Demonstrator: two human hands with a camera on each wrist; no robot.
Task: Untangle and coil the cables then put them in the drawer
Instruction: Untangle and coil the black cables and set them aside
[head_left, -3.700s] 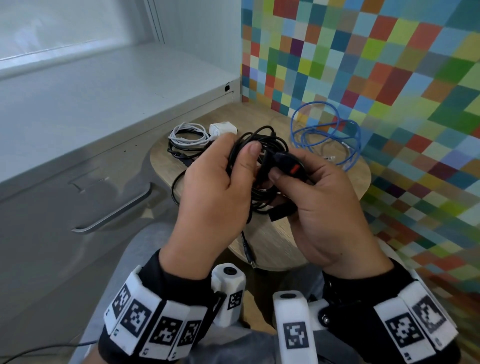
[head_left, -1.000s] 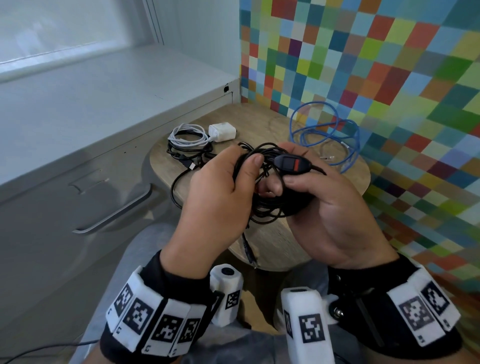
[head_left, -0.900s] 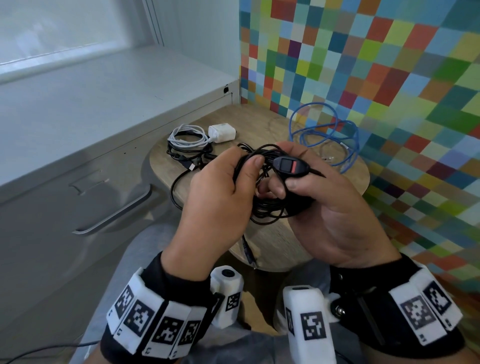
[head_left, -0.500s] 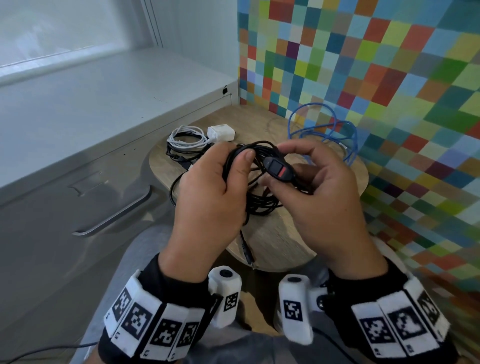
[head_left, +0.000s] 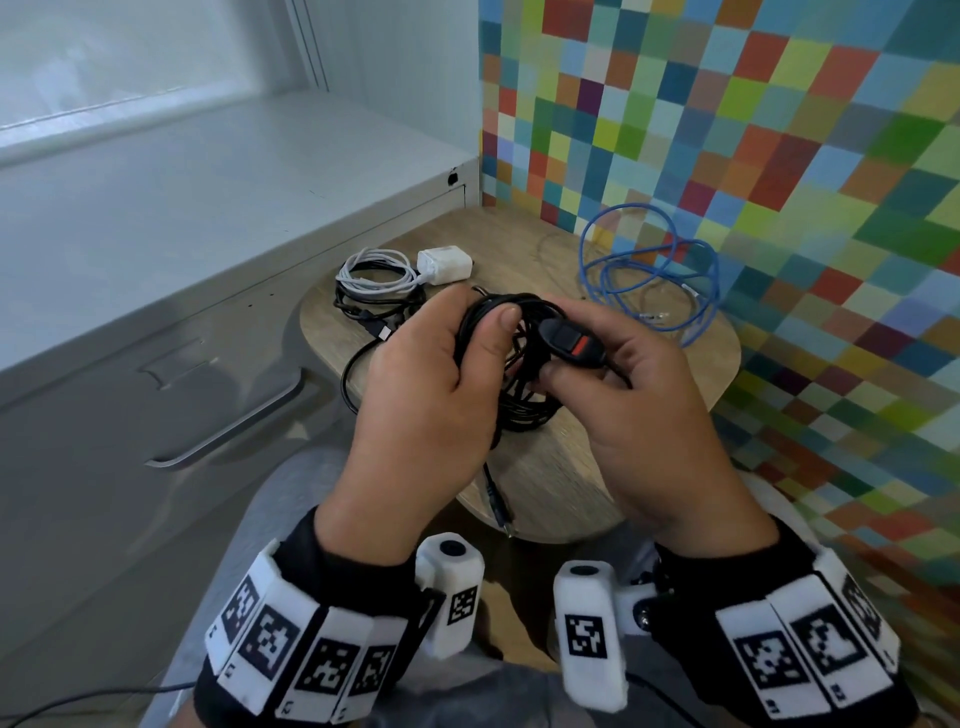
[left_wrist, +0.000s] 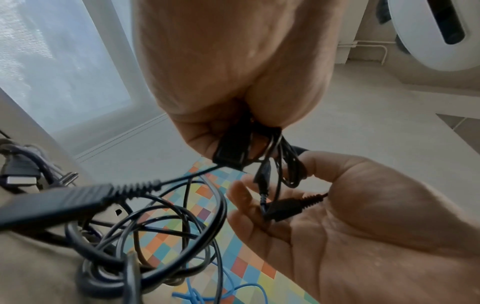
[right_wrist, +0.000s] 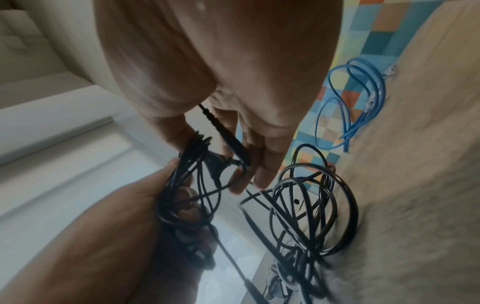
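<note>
Your left hand (head_left: 415, 410) was closed around a bundle of black cable (head_left: 511, 400), with the thumb laid across the top of the loops; the left wrist view showed those strands gathered tight between thumb and fingers. Your right hand (head_left: 649, 410) pinched the cable's inline switch (head_left: 571, 345), a black housing with a red button, between thumb and forefinger, and the wrist views showed a black plug (left_wrist: 285, 207) lying across the same hand's fingers. Both grips were therefore occupied with the one black cable, which you held just above the near part of the round wooden bench (head_left: 540, 478). A loose end with a connector (head_left: 498, 504) hung below your left hand, over the bench's front edge.

On the bench behind your hands lay a coiled white cable (head_left: 371, 270) joined to a white charger block (head_left: 445, 264), resting on a second, smaller black cable (head_left: 371, 312). A blue cable (head_left: 649, 270) lay in loose loops at the far right, against the multicoloured checked wall (head_left: 727, 130).

The grey drawer (head_left: 156, 415) with its bar handle (head_left: 228, 423) stood at your left and was closed. No cable was inside it that could be seen.
</note>
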